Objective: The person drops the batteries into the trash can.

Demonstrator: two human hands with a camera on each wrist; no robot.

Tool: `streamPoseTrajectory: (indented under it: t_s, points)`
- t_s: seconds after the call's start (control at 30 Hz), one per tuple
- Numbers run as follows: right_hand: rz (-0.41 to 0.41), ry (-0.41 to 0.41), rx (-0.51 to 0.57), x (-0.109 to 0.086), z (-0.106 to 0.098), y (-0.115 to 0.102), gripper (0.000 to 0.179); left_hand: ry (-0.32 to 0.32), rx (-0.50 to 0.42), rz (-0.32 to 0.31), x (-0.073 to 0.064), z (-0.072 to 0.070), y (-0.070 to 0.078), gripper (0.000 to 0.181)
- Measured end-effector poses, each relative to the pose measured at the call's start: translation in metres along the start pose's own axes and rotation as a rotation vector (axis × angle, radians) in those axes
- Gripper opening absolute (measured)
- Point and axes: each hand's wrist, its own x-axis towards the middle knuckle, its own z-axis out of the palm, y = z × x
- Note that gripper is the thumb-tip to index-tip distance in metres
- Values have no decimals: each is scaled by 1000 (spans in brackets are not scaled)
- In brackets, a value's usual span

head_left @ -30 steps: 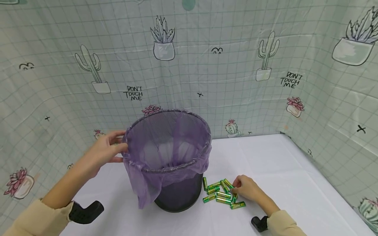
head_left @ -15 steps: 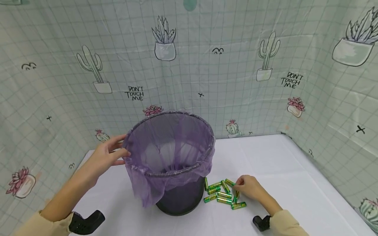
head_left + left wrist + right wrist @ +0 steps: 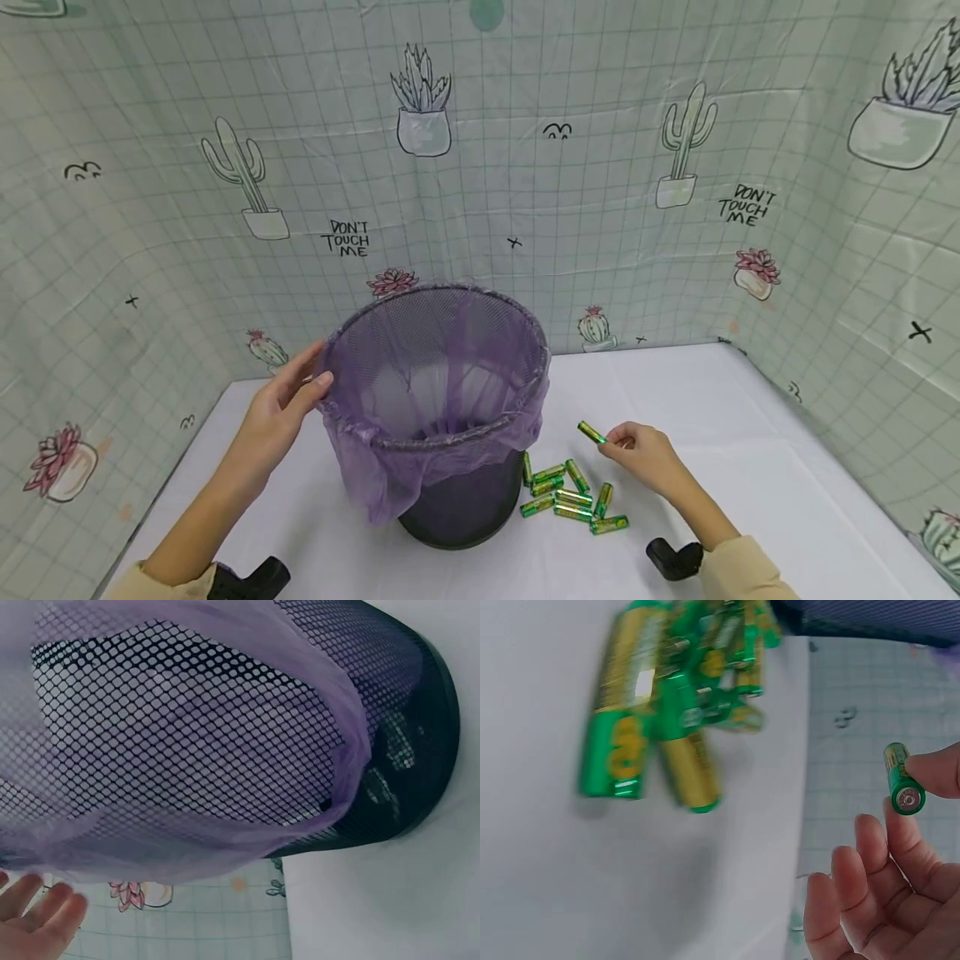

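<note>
A black mesh wastebasket [image 3: 461, 508] stands upright on the white table, lined with a purple bin bag [image 3: 375, 475] folded over its rim. My left hand [image 3: 273, 421] is against the left side of the rim; its fingers look fairly straight, and some are hidden behind the bag. In the left wrist view its fingertips [image 3: 71, 907] lie beside the bag. Between thumb and index finger, my right hand [image 3: 648, 458] pinches a green and yellow battery [image 3: 591, 432], lifted above the table. The other fingers extend loosely in the right wrist view.
Several more batteries [image 3: 573, 498] lie in a loose pile on the white table [image 3: 697, 408], right of the wastebasket's base. A patterned cloth wall [image 3: 480, 183] encloses the back and sides. Black trackers [image 3: 672, 558] sit at both wrists.
My right hand has picked a battery from the pile's upper edge and raised it slightly. The left hand's fingers have straightened along the rim. The wastebasket appears shifted slightly right.
</note>
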Motion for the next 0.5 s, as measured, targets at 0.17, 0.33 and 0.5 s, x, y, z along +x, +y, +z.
streamPoseTrajectory:
  t_s: [0.17, 0.33, 0.5]
  points:
    - [-34, 33, 9, -3, -17, -24, 24, 80, -73, 112, 0, 8, 1, 53]
    - [-87, 78, 18, -11, -35, -48, 24, 110, -101, 185, 1, 15, -1, 56]
    - [-134, 123, 36, -19, -51, -71, 26, 128, -133, 229, 1, 20, -7, 55]
